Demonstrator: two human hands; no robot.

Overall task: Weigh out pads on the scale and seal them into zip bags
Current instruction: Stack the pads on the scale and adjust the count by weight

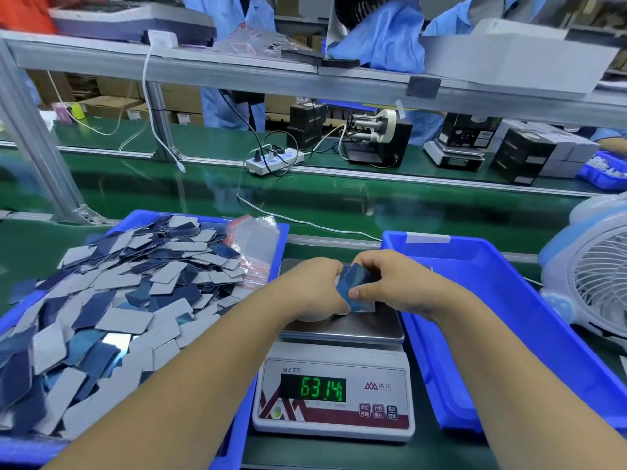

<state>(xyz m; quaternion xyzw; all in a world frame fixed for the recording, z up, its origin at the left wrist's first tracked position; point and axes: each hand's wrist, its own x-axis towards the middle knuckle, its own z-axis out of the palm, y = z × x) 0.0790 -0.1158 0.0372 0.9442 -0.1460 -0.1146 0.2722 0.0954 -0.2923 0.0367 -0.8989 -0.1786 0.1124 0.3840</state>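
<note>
To your left, the blue bin is heaped with loose pads. The scale in front of you reads 63.14. Over its pan, your left hand and right hand both grip a small stack of pads.

Blue bin on the left, heaped with pads in navy, denim blue and pale grey. The white scale glows green digits over a maroon stripe, steel-grey pan on top. Another bright blue bin sits right, on a dark green belt.
</note>
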